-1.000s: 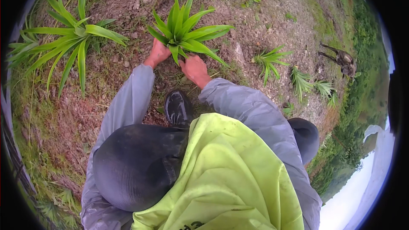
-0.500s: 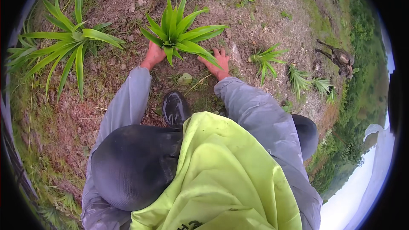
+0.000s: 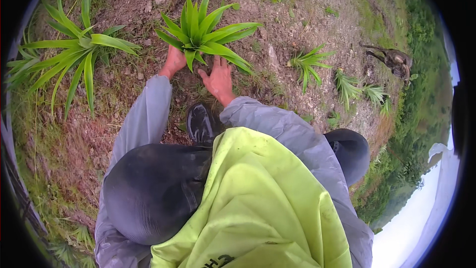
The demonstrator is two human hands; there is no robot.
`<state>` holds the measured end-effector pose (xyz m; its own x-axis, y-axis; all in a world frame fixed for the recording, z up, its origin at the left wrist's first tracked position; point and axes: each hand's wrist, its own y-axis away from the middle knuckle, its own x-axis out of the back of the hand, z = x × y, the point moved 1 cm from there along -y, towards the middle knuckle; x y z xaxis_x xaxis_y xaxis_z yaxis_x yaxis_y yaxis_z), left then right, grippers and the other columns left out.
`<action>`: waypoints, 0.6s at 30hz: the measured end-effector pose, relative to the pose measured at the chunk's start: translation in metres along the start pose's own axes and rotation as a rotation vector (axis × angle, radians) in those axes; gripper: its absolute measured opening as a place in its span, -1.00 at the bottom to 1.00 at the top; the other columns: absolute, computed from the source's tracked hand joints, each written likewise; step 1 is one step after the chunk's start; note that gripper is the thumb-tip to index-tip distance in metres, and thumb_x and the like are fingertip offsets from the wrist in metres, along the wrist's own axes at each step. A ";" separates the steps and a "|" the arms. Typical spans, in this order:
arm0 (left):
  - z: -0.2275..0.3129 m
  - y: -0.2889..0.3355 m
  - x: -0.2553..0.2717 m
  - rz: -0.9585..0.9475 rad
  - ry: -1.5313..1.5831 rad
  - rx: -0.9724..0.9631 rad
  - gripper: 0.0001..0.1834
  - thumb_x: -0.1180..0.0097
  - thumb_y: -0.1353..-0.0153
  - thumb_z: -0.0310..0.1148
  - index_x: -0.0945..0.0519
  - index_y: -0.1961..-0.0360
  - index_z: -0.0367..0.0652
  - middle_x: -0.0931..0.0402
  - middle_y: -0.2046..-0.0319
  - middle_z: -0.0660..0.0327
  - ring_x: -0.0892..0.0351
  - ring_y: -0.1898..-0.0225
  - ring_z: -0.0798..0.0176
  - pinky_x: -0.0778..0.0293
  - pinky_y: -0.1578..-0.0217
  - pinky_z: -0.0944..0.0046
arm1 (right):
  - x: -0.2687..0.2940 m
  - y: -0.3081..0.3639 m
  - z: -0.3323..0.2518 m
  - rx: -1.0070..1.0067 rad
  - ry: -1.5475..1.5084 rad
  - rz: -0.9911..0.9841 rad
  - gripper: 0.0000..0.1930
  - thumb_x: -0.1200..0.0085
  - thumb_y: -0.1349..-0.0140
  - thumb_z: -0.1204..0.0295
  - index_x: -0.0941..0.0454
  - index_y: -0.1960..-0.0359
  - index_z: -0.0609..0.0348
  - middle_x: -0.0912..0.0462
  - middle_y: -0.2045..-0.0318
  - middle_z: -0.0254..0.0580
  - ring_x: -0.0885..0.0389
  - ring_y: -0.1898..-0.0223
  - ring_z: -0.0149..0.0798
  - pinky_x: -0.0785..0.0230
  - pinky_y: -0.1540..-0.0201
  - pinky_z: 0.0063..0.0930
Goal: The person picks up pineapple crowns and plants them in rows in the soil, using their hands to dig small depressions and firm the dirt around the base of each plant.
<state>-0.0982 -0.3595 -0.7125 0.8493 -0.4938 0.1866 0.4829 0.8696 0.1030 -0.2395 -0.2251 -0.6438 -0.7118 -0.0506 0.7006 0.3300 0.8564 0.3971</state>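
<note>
Left hand (image 3: pixel 174 61) at base of plant (image 3: pixel 192 37), grip hidden by leaves (image 3: pixel 218 48), probably steadying it; right hand (image 3: pixel 218 80) spread over soil (image 3: pixel 190 87).

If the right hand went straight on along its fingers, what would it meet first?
The right hand would probably meet the near-side leaves of the green spiky plant first; from above, whether it touches them now is unclear.

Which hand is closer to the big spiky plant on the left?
Left. The left hand is to the right of the big spiky plant, apart from it; the right hand is farther right.
</note>
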 end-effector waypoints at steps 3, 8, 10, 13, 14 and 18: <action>-0.009 0.007 0.010 -0.042 -0.133 -0.034 -0.29 -0.55 -0.01 -0.46 -0.47 -0.20 -0.19 -0.59 -0.09 0.11 -0.60 -0.08 0.15 -0.59 -0.09 0.07 | -0.004 0.003 0.006 0.002 -0.145 0.047 -0.05 -0.44 -0.06 0.35 -0.16 -0.44 0.41 -0.35 -0.32 0.39 -0.39 -0.27 0.38 -0.32 -0.31 0.08; -0.003 0.012 -0.001 0.043 -0.014 0.026 -0.41 -0.59 0.02 -0.25 -0.64 -0.04 -0.21 -0.65 0.00 0.01 -0.63 -0.01 -0.02 -0.52 -0.07 -0.01 | -0.015 -0.004 0.021 0.045 -0.075 0.051 -0.15 -0.44 -0.02 0.43 -0.28 -0.36 0.39 -0.49 -0.19 0.40 -0.48 -0.18 0.39 -0.39 -0.24 0.07; 0.003 0.013 -0.001 0.013 -0.096 0.000 -0.40 -0.58 0.00 -0.27 -0.63 -0.06 -0.21 -0.64 -0.01 0.02 -0.63 -0.02 -0.02 -0.51 -0.07 -0.01 | -0.020 -0.008 0.031 0.087 -0.066 0.025 -0.22 -0.41 -0.04 0.44 -0.33 -0.32 0.37 -0.50 -0.17 0.38 -0.48 -0.16 0.39 -0.39 -0.23 0.09; 0.004 0.008 0.001 0.006 -0.229 -0.057 -0.44 -0.54 -0.03 -0.32 -0.62 -0.06 -0.21 -0.64 0.00 0.02 -0.62 -0.03 -0.03 -0.51 -0.07 -0.01 | -0.029 -0.028 0.036 0.099 0.028 -0.075 -0.33 -0.36 -0.09 0.44 -0.39 -0.25 0.35 -0.53 -0.12 0.35 -0.49 -0.14 0.38 -0.39 -0.21 0.10; 0.000 0.009 0.001 0.005 -0.274 -0.073 -0.45 -0.53 -0.04 -0.34 -0.62 -0.06 -0.21 -0.64 0.00 0.02 -0.62 -0.03 -0.04 -0.51 -0.07 -0.01 | -0.034 -0.030 0.039 0.088 0.070 -0.121 -0.37 -0.34 -0.10 0.44 -0.41 -0.22 0.35 -0.54 -0.11 0.34 -0.50 -0.14 0.37 -0.39 -0.21 0.11; -0.013 0.004 0.008 0.084 0.098 0.158 -0.53 -0.47 -0.07 -0.41 -0.63 -0.04 -0.20 -0.63 -0.01 0.02 -0.62 -0.02 -0.05 -0.52 -0.05 0.00 | -0.037 -0.029 0.028 0.146 0.087 -0.076 -0.57 -0.26 -0.24 0.27 -0.57 -0.06 0.27 -0.61 -0.03 0.25 -0.55 -0.08 0.31 -0.40 -0.16 0.13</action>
<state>-0.0864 -0.3600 -0.7237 0.9056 -0.4109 0.1055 0.3768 0.8934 0.2447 -0.2401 -0.2338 -0.6977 -0.6731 -0.1570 0.7227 0.1793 0.9134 0.3655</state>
